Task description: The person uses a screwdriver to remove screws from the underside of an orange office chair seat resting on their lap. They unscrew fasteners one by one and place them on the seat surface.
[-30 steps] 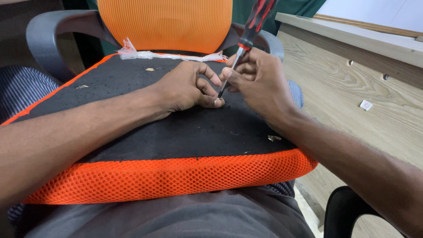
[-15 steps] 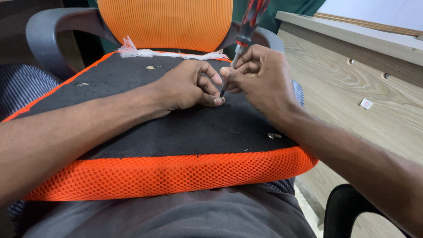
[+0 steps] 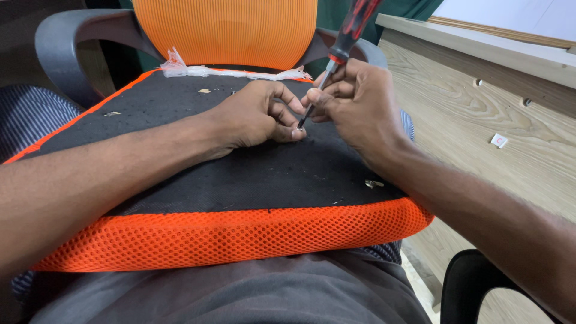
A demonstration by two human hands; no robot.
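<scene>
An upturned chair seat (image 3: 198, 240) with black fabric underside and orange mesh edge lies across my lap. My right hand (image 3: 360, 105) grips a screwdriver (image 3: 342, 45) with a red and black handle, its thin shaft angled down-left. The tip meets the black fabric at a small screw (image 3: 296, 129). My left hand (image 3: 255, 117) rests on the fabric, its fingertips pinched at the screw beside the tip.
An orange mesh chair back (image 3: 225, 33) with grey armrests (image 3: 57, 45) stands behind the seat, a torn clear plastic strip (image 3: 192, 72) at its base. A light wooden panel (image 3: 480, 126) with holes lies to the right. A black curved part (image 3: 474, 282) sits at the lower right.
The screwdriver handle has swung slightly from side to side and now leans further right. Both hands stay at the same spot on the seat.
</scene>
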